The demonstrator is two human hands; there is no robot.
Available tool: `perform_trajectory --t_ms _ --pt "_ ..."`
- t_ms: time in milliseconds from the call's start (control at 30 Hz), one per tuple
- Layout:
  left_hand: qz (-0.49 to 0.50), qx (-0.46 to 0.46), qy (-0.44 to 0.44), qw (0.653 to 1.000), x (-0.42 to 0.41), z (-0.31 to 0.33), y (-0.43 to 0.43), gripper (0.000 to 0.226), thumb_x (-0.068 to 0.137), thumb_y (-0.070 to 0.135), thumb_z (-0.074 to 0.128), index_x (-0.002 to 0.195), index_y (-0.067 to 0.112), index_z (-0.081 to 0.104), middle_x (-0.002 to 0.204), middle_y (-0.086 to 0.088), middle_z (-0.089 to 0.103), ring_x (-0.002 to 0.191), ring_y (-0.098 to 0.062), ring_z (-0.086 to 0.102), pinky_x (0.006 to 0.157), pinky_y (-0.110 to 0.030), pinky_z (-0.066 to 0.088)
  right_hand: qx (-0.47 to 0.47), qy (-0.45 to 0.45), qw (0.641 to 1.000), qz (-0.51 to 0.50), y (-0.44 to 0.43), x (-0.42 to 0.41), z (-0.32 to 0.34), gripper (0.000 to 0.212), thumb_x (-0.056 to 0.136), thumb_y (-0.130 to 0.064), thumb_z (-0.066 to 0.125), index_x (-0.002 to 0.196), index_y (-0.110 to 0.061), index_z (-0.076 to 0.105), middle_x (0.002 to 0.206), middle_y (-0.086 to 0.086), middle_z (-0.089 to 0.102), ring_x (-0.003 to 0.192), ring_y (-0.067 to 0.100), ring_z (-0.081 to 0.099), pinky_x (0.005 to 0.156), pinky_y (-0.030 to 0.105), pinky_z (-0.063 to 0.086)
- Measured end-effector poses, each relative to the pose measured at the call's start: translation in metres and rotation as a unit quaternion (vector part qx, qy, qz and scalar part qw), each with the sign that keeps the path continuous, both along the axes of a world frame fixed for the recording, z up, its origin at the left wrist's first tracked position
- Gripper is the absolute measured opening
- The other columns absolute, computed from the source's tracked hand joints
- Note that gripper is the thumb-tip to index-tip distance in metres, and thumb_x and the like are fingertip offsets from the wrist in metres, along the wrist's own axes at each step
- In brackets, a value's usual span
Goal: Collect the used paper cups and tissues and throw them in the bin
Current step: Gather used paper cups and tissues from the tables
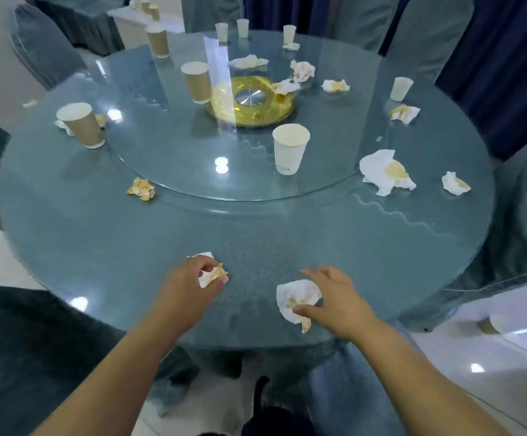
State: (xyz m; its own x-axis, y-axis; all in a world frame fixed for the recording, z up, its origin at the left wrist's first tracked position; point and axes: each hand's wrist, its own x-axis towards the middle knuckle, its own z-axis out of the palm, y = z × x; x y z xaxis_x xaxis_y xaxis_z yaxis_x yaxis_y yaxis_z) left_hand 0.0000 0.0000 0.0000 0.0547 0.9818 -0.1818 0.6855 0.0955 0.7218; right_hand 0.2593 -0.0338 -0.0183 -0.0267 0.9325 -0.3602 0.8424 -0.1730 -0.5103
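At the near edge of the round blue glass table, my left hand grips a stained crumpled tissue. My right hand pinches a larger white stained tissue lying on the table, thumb under its near edge. Farther out, a white paper cup stands on the glass turntable, and brown cups stand at the left and near the centre. Several more crumpled tissues lie around, such as one at the left and a big one at the right.
A gold hub sits in the turntable's middle. Small white cups stand along the far rim. Covered chairs ring the table. A cup lies on the floor at the right. No bin is in view.
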Motion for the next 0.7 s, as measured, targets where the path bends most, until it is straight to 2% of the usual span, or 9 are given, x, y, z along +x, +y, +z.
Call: perform_trajectory --t_ms 100,167,233,300,433,533,600,633,700 --pt "0.013 0.009 0.053 0.998 -0.006 -0.025 0.017 0.036 0.080 0.024 0.074 0.112 0.017 0.060 0.120 -0.004 0.057 0.113 -0.025 0.050 0.092 -0.030 0.037 -0.053 -0.095 0.990 0.086 0.014 -0.010 -0.015 0.072 0.078 -0.046 0.069 0.142 -0.042 0.035 0.148 -0.001 0.023 0.135 0.023 0.024 0.108 0.035 0.032" --pt "0.019 0.000 0.082 0.996 -0.012 -0.039 0.022 0.049 0.077 0.025 0.077 0.121 0.016 0.059 0.129 -0.010 0.053 0.119 -0.031 0.046 0.100 -0.035 0.033 -0.079 -0.117 0.984 0.110 0.018 -0.017 -0.026 0.061 0.082 -0.035 0.066 0.138 -0.039 0.042 0.145 0.001 0.027 0.133 0.024 0.026 0.108 0.034 0.032" --pt "0.009 -0.009 0.117 0.993 -0.017 -0.051 0.027 0.059 0.075 0.028 0.078 0.128 0.019 0.055 0.136 -0.010 0.047 0.123 -0.034 0.041 0.105 -0.036 0.028 -0.067 -0.093 0.988 0.099 0.020 -0.019 -0.037 0.042 0.085 -0.021 0.061 0.126 -0.029 0.057 0.131 0.001 0.038 0.126 0.024 0.036 0.100 0.030 0.039" --pt "-0.003 -0.025 0.144 0.989 -0.025 -0.061 0.034 0.070 0.074 0.033 0.078 0.137 0.026 0.047 0.145 -0.007 0.037 0.129 -0.033 0.032 0.108 -0.035 0.024 -0.045 -0.060 0.995 0.064 0.026 -0.021 -0.041 0.025 0.086 -0.012 0.056 0.108 -0.020 0.067 0.112 0.002 0.048 0.112 0.024 0.049 0.084 0.026 0.044" --pt "-0.081 -0.069 0.190 0.976 -0.035 -0.074 0.045 0.080 0.076 0.041 0.074 0.144 0.039 0.033 0.155 0.000 0.020 0.138 -0.029 0.020 0.113 -0.034 0.017 -0.018 -0.013 1.000 -0.016 0.049 -0.031 -0.037 0.021 0.089 -0.008 0.055 0.102 -0.016 0.069 0.097 -0.001 0.049 0.092 0.021 0.054 0.070 0.024 0.036" --pt "-0.129 -0.054 0.205 0.969 -0.043 -0.084 0.055 0.069 0.068 0.039 0.081 0.131 0.038 0.053 0.145 -0.003 0.040 0.127 -0.036 0.040 0.106 -0.042 0.034 -0.001 0.030 0.997 -0.074 0.069 -0.049 -0.031 0.020 0.090 -0.010 0.056 0.101 -0.020 0.069 0.096 -0.005 0.049 0.088 0.014 0.052 0.072 0.024 0.037" --pt "-0.138 -0.020 0.146 0.979 -0.050 -0.091 0.062 0.043 0.064 0.026 0.081 0.106 0.027 0.071 0.116 -0.007 0.060 0.100 -0.040 0.057 0.088 -0.045 0.049 0.005 0.054 0.994 -0.099 0.080 -0.065 -0.024 0.018 0.090 -0.011 0.057 0.098 -0.022 0.069 0.093 -0.007 0.050 0.087 0.013 0.053 0.073 0.024 0.039" --pt "-0.138 -0.005 0.120 0.983 -0.053 -0.089 0.067 0.032 0.067 0.018 0.076 0.098 0.022 0.073 0.104 -0.008 0.062 0.090 -0.039 0.059 0.081 -0.042 0.052 0.009 0.065 0.992 -0.106 0.086 -0.074 -0.022 0.017 0.090 -0.011 0.058 0.096 -0.023 0.069 0.091 -0.009 0.049 0.087 0.012 0.053 0.073 0.023 0.038" --pt "-0.140 -0.015 0.099 0.985 -0.060 -0.079 0.079 0.023 0.078 0.011 0.067 0.100 0.014 0.071 0.099 -0.009 0.061 0.090 -0.035 0.059 0.077 -0.034 0.048 0.015 0.079 0.990 -0.115 0.098 -0.092 -0.017 0.017 0.089 -0.011 0.059 0.095 -0.024 0.068 0.090 -0.011 0.049 0.086 0.010 0.053 0.071 0.021 0.037"
